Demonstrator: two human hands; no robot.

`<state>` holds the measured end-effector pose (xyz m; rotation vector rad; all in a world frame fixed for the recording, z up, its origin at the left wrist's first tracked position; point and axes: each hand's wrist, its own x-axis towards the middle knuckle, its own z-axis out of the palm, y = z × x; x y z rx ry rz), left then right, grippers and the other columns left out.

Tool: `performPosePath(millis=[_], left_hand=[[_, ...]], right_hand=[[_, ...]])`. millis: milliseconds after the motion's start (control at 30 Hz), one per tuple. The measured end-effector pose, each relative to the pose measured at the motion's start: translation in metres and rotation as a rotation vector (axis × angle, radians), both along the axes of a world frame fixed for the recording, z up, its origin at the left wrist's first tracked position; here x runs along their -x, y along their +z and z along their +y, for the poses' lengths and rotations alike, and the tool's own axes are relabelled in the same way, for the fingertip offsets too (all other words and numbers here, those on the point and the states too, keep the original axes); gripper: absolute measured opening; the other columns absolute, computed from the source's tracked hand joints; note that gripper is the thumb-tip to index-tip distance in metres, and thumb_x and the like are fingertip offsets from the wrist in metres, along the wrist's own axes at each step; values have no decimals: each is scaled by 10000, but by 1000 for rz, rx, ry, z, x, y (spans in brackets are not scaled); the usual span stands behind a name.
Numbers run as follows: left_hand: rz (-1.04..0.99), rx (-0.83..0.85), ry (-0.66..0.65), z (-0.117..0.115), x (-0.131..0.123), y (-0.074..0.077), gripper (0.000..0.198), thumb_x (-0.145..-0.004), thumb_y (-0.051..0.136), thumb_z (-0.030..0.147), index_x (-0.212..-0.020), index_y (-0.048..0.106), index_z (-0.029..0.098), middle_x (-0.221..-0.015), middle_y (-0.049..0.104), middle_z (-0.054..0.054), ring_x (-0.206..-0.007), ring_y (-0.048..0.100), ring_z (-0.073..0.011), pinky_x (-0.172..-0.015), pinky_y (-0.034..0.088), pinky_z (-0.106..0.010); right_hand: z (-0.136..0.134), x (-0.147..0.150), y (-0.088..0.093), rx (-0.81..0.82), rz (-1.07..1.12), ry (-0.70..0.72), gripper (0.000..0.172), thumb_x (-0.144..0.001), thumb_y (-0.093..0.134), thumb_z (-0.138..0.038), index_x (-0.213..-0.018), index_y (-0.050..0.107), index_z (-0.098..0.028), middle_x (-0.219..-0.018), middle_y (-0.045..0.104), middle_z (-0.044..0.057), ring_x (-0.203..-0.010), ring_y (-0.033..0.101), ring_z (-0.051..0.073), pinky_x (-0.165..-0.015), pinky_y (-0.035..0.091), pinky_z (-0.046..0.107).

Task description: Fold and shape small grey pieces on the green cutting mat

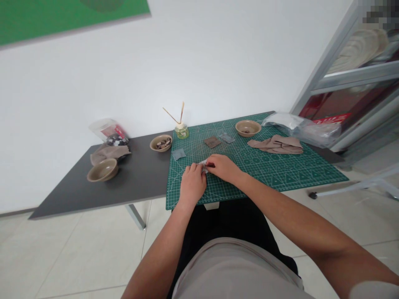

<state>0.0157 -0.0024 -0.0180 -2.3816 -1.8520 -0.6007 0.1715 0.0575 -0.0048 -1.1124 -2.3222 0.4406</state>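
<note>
On the green cutting mat (264, 164), my left hand (192, 180) has its fingers closed on a small whitish plastic bag (204, 162). My right hand (223, 167) pinches at the bag's right side, its fingertips close to those of my left. A dark reddish spot shows at the right fingertips; whether it is a small piece or shadow is unclear. Just beyond the hands lie a brown square (212, 142) and a small clear bag (227, 138). Another small clear bag (178, 154) lies left of them.
A bowl of dark and pale pieces (161, 143) stands left of the reed diffuser (181, 131). Another bowl (248, 128) and a brown cloth (276, 144) are on the right. At far left are a third bowl (102, 170), a cloth (109, 153) and a tipped clear jar (107, 129).
</note>
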Motion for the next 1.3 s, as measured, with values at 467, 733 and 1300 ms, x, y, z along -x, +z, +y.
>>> performPosePath(millis=[467, 733, 1300], left_hand=[[-53, 14, 26, -1, 0, 0, 274, -938, 457, 231, -1157, 611, 173, -1085, 592, -129, -984, 529, -287, -867, 455, -433], [-43, -10, 23, -1, 0, 0, 284, -952, 442, 239, -1180, 602, 184, -1064, 597, -117, -977, 539, -275, -870, 456, -421], [-55, 1, 24, -2, 0, 1, 302, -953, 429, 219, -1201, 595, 171, -1071, 591, -123, -988, 528, -280, -876, 451, -424]], right_hand=[[4, -7, -8, 58, 154, 22, 61, -747, 732, -162, -722, 680, -182, -773, 635, -7, -695, 565, 132, -674, 399, 259], [5, -6, -7, 57, 159, 148, 45, -809, 698, -166, -785, 705, -203, -826, 675, 3, -836, 605, 166, -789, 424, 289], [6, -5, -8, 40, 110, 124, 75, -814, 702, -200, -765, 647, -184, -779, 586, -8, -760, 545, 148, -711, 382, 259]])
